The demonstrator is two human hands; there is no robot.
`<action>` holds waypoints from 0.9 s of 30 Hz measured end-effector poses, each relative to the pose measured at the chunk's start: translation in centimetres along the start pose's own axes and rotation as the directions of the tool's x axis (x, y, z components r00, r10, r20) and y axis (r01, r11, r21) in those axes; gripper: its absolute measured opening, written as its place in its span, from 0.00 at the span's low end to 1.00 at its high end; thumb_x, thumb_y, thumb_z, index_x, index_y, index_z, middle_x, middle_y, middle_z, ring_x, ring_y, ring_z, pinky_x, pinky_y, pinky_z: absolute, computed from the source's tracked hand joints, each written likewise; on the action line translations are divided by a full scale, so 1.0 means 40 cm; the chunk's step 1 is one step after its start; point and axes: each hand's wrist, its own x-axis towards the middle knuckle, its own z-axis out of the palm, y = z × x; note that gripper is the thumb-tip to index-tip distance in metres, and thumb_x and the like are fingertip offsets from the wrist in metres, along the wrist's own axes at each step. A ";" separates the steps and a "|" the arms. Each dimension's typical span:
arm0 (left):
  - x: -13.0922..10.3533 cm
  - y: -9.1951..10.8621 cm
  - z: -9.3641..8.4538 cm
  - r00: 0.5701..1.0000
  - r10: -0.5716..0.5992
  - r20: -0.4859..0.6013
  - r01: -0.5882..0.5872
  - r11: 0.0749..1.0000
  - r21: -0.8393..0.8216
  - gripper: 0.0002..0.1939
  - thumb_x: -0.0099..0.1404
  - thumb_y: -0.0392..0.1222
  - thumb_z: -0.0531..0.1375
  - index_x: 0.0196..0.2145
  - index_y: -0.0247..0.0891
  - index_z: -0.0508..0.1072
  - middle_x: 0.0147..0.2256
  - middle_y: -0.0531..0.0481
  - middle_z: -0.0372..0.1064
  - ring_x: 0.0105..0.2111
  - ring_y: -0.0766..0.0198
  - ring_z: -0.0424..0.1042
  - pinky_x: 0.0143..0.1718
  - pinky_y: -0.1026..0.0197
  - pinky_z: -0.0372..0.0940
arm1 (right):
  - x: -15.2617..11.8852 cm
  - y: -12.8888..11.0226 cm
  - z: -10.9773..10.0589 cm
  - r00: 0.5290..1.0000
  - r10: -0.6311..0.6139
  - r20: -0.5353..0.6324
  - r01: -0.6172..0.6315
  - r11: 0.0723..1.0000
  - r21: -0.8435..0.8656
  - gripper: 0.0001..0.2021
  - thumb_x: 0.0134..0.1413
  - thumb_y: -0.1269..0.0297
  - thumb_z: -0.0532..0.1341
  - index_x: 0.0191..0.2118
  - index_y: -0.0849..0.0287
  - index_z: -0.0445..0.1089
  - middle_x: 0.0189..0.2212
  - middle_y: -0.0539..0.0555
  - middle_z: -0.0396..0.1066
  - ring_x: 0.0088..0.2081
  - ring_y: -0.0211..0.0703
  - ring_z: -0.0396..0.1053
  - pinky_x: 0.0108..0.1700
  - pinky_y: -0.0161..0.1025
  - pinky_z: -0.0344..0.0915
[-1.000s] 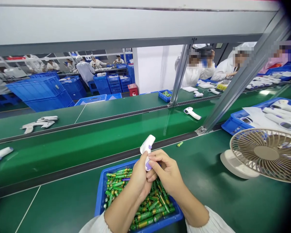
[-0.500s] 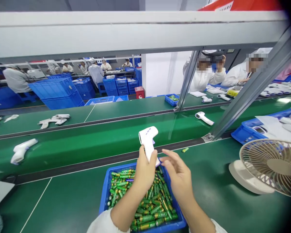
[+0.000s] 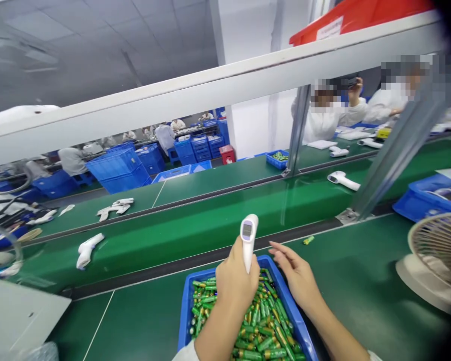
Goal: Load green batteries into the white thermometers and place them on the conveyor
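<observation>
My left hand (image 3: 236,276) is wrapped round the handle of a white infrared thermometer (image 3: 249,235), held upright with its small grey screen facing me. Below it lies a blue bin (image 3: 185,306) full of green and gold batteries (image 3: 265,321). My right hand (image 3: 298,278) is empty, its fingers stretched out and apart, just beyond the bin's right edge and clear of the thermometer. A loose green battery piece (image 3: 308,240) lies on the bench to the right.
On the green conveyor (image 3: 195,225) lie a white thermometer (image 3: 89,249) at left and another thermometer (image 3: 344,180) at right. A fan (image 3: 436,250) and a blue crate (image 3: 421,203) stand on the right, behind a metal post (image 3: 391,150). Co-workers in white sit across the line.
My left hand has turned the thermometer so its screen faces me. My right hand has come away from the handle's base. The view has tilted and shifted left.
</observation>
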 end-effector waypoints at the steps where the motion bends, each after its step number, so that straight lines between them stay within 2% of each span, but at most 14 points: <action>1: -0.010 0.010 0.010 0.996 0.069 0.064 -0.072 0.996 0.046 0.27 0.65 0.45 0.53 0.62 0.41 0.59 0.46 0.40 0.71 0.37 0.51 0.74 0.34 0.58 0.62 | -0.009 -0.016 0.004 0.996 -0.039 0.083 0.040 0.999 -0.010 0.24 0.54 0.49 0.61 0.51 0.59 0.70 0.44 0.59 0.73 0.44 0.51 0.69 0.47 0.45 0.65; 3: -0.028 0.028 0.031 0.971 0.167 0.173 -0.186 0.978 0.099 0.29 0.65 0.42 0.51 0.64 0.43 0.55 0.49 0.42 0.70 0.38 0.53 0.74 0.34 0.58 0.64 | -0.024 -0.040 0.012 0.988 -0.066 0.138 0.070 0.997 -0.025 0.23 0.53 0.51 0.62 0.51 0.59 0.70 0.43 0.59 0.73 0.46 0.53 0.69 0.50 0.48 0.63; 5: -0.038 0.038 0.047 0.957 0.187 0.223 -0.219 0.968 0.125 0.30 0.66 0.40 0.50 0.65 0.41 0.53 0.48 0.42 0.70 0.37 0.54 0.74 0.34 0.59 0.65 | -0.030 -0.053 0.017 0.990 -0.044 0.132 0.049 0.998 -0.030 0.21 0.54 0.51 0.62 0.47 0.60 0.70 0.41 0.59 0.73 0.44 0.54 0.69 0.49 0.48 0.64; 9: -0.035 0.042 0.060 0.962 0.166 0.216 -0.204 0.964 0.168 0.29 0.67 0.40 0.49 0.66 0.41 0.52 0.46 0.42 0.71 0.36 0.55 0.74 0.31 0.60 0.65 | -0.029 -0.053 0.019 0.989 -0.035 0.141 0.030 0.999 0.042 0.20 0.53 0.50 0.62 0.45 0.61 0.71 0.39 0.58 0.73 0.44 0.55 0.69 0.48 0.48 0.64; 15: -0.033 0.039 0.058 0.966 0.166 0.201 -0.202 0.963 0.180 0.27 0.68 0.42 0.49 0.64 0.42 0.56 0.46 0.42 0.70 0.35 0.54 0.74 0.28 0.59 0.62 | -0.023 -0.044 0.021 0.990 -0.039 0.135 0.024 0.993 0.115 0.21 0.53 0.49 0.63 0.44 0.62 0.72 0.39 0.59 0.74 0.44 0.54 0.70 0.47 0.47 0.65; 18: -0.034 0.034 0.058 0.966 0.163 0.201 -0.183 0.979 0.088 0.24 0.67 0.42 0.50 0.60 0.41 0.61 0.44 0.42 0.71 0.37 0.51 0.73 0.31 0.58 0.61 | -0.026 -0.049 0.018 0.987 -0.061 0.149 0.044 0.992 0.116 0.21 0.53 0.49 0.64 0.45 0.62 0.72 0.40 0.58 0.74 0.44 0.54 0.70 0.48 0.48 0.65; 20: -0.030 0.032 0.056 0.979 0.122 0.161 -0.107 0.989 -0.103 0.21 0.66 0.44 0.52 0.55 0.39 0.66 0.42 0.41 0.72 0.38 0.50 0.72 0.33 0.57 0.61 | -0.033 -0.059 0.014 0.975 -0.122 0.186 0.106 0.990 0.094 0.23 0.55 0.49 0.62 0.50 0.60 0.70 0.45 0.58 0.73 0.48 0.54 0.69 0.53 0.49 0.63; 21: -0.025 0.031 0.055 0.989 0.068 0.133 -0.032 0.966 -0.257 0.21 0.66 0.46 0.53 0.54 0.38 0.67 0.40 0.41 0.72 0.38 0.51 0.72 0.34 0.57 0.61 | -0.038 -0.066 0.013 0.962 -0.169 0.213 0.156 0.985 0.074 0.26 0.56 0.49 0.61 0.56 0.58 0.66 0.48 0.59 0.71 0.51 0.53 0.67 0.55 0.50 0.61; 22: -0.020 0.032 0.053 0.992 -0.017 0.122 0.069 0.899 -0.434 0.21 0.66 0.49 0.53 0.53 0.37 0.67 0.38 0.42 0.72 0.37 0.53 0.72 0.34 0.58 0.61 | -0.043 -0.073 0.012 0.944 -0.222 0.243 0.219 0.975 0.041 0.30 0.56 0.48 0.61 0.60 0.55 0.61 0.52 0.58 0.69 0.54 0.53 0.65 0.57 0.50 0.59; 23: -0.015 0.034 0.051 0.982 -0.120 0.147 0.185 0.780 -0.598 0.23 0.66 0.53 0.54 0.52 0.36 0.67 0.34 0.44 0.72 0.34 0.55 0.71 0.32 0.59 0.61 | -0.049 -0.079 0.012 0.921 -0.276 0.276 0.289 0.957 -0.006 0.34 0.54 0.46 0.62 0.64 0.52 0.56 0.55 0.58 0.66 0.56 0.54 0.62 0.59 0.51 0.57; 24: -0.010 0.037 0.050 0.955 -0.213 0.207 0.296 0.623 -0.724 0.25 0.65 0.56 0.54 0.52 0.35 0.67 0.31 0.46 0.70 0.30 0.58 0.70 0.30 0.61 0.61 | -0.053 -0.086 0.012 0.894 -0.322 0.311 0.358 0.931 -0.067 0.38 0.52 0.46 0.64 0.65 0.49 0.53 0.58 0.57 0.62 0.58 0.54 0.59 0.60 0.52 0.55; 26: -0.004 0.045 0.050 0.877 -0.302 0.373 0.459 0.302 -0.835 0.28 0.62 0.58 0.58 0.51 0.33 0.69 0.26 0.50 0.67 0.24 0.64 0.66 0.26 0.63 0.59 | -0.059 -0.095 0.013 0.850 -0.373 0.371 0.461 0.868 -0.184 0.36 0.49 0.47 0.67 0.63 0.43 0.57 0.62 0.54 0.58 0.60 0.55 0.57 0.61 0.53 0.53; 27: -0.004 0.051 0.050 0.845 -0.303 0.441 0.506 0.180 -0.844 0.28 0.60 0.57 0.60 0.50 0.32 0.70 0.25 0.51 0.66 0.23 0.65 0.66 0.25 0.64 0.60 | -0.061 -0.097 0.014 0.839 -0.382 0.388 0.486 0.847 -0.215 0.32 0.50 0.48 0.66 0.61 0.41 0.61 0.62 0.53 0.58 0.59 0.54 0.57 0.60 0.53 0.54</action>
